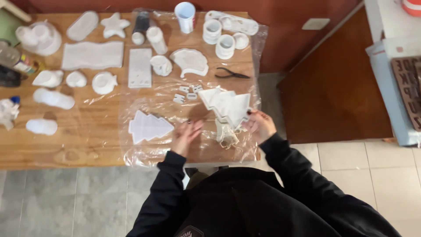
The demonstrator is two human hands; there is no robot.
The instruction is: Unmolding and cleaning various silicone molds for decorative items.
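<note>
Tree mould (228,106) in right hand (259,126); flat tree cast (149,127), pliers (231,74) nearby.

Single view, head-mounted: looks steeply down from above the person's shoulders onto a wooden table (87,136) and tiled floor (359,162). Medium range; the table's far edge runs along the frame's top, the person's dark torso fills the bottom.

Matt white plaster tree mould (228,106), glossy plastic sheet (149,149), wooden table (66,145).
</note>
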